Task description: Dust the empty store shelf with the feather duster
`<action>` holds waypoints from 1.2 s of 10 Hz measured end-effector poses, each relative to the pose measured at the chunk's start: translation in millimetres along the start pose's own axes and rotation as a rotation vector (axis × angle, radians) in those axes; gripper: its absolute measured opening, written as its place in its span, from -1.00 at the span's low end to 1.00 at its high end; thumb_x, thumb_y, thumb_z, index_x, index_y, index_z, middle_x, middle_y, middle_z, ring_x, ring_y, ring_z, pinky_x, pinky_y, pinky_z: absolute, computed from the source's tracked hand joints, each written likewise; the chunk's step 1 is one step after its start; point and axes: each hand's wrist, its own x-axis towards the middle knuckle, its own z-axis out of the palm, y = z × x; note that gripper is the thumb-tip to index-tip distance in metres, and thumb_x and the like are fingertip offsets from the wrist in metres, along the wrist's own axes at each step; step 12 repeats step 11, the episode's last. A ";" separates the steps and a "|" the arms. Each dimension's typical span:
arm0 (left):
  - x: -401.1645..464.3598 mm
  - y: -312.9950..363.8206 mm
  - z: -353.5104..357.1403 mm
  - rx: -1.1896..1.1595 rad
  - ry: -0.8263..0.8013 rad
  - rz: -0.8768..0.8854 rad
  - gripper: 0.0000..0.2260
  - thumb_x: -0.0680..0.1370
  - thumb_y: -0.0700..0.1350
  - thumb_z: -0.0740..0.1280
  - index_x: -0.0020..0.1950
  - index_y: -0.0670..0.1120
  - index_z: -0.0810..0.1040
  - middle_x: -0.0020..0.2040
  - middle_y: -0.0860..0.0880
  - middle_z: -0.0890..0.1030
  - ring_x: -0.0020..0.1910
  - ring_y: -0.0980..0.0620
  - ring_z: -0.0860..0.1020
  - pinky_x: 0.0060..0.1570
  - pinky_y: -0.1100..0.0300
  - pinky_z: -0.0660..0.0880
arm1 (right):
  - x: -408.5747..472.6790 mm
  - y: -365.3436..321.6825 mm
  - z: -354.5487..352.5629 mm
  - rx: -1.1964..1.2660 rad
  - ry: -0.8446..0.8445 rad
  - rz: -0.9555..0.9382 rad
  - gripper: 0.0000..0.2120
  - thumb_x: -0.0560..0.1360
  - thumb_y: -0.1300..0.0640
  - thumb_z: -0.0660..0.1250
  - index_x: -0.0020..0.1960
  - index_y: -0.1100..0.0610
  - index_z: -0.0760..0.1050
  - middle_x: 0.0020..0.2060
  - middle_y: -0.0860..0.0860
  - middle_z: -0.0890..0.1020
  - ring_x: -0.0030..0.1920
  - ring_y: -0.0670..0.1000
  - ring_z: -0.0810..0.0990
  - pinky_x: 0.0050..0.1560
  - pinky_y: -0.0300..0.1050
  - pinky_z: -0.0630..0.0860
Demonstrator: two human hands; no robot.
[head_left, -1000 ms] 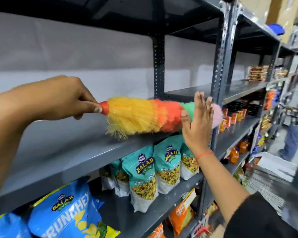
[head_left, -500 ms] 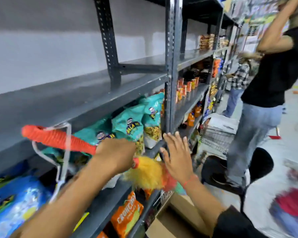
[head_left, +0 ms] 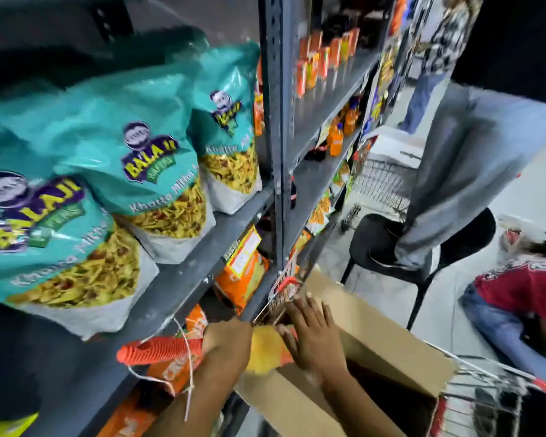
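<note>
My left hand (head_left: 226, 348) grips the feather duster (head_left: 265, 348) by its ribbed orange handle (head_left: 158, 350), low down in front of the shelving. A white cord loop hangs from the handle. The yellow and orange feathers point right, over an open cardboard box (head_left: 375, 339). My right hand (head_left: 312, 335) lies flat on the feathers with its fingers spread. The empty shelf is out of view above; only the stocked lower shelves (head_left: 189, 279) show.
Teal Balaji snack bags (head_left: 145, 159) fill the shelf at left, orange packets (head_left: 243, 275) sit below. A grey upright post (head_left: 276, 127) divides the bays. A person stands on a black chair (head_left: 423, 244); another person in red (head_left: 524, 294) crouches at right beside a wire cart (head_left: 486, 402).
The duster has come off the upper empty shelf and dropped down to the cardboard box. Both hands moved down with it, and the view tilted downward.
</note>
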 end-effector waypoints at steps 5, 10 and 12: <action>144.8 58.2 118.1 -0.004 -0.141 -0.020 -0.69 0.59 -0.30 0.12 0.26 -0.17 0.54 0.27 -0.14 0.58 0.26 -0.11 0.55 0.19 0.06 0.48 | -11.9 60.8 113.9 0.037 -0.132 0.100 -0.41 0.62 -0.16 -0.14 0.23 0.20 0.49 0.13 0.19 0.59 0.28 0.21 0.36 0.32 0.13 0.10; 158.9 29.1 135.6 0.149 -0.056 0.110 -0.64 0.57 -0.30 0.14 0.38 -0.19 0.38 0.36 -0.16 0.44 0.34 -0.17 0.41 0.30 0.06 0.36 | -27.5 63.1 126.8 -0.091 -0.245 0.162 -0.49 0.47 -0.05 0.06 0.23 0.23 0.49 0.22 0.26 0.51 0.29 0.25 0.38 0.29 0.13 0.11; 153.4 27.7 127.3 0.100 0.044 0.151 -0.52 0.61 -0.24 0.04 0.52 -0.28 0.04 0.52 -0.25 0.16 0.49 -0.21 0.16 0.48 -0.01 0.10 | -18.1 59.9 116.3 -0.109 -0.159 0.150 -0.48 0.50 -0.07 0.04 0.23 0.25 0.49 0.21 0.28 0.52 0.25 0.29 0.44 0.27 0.14 0.12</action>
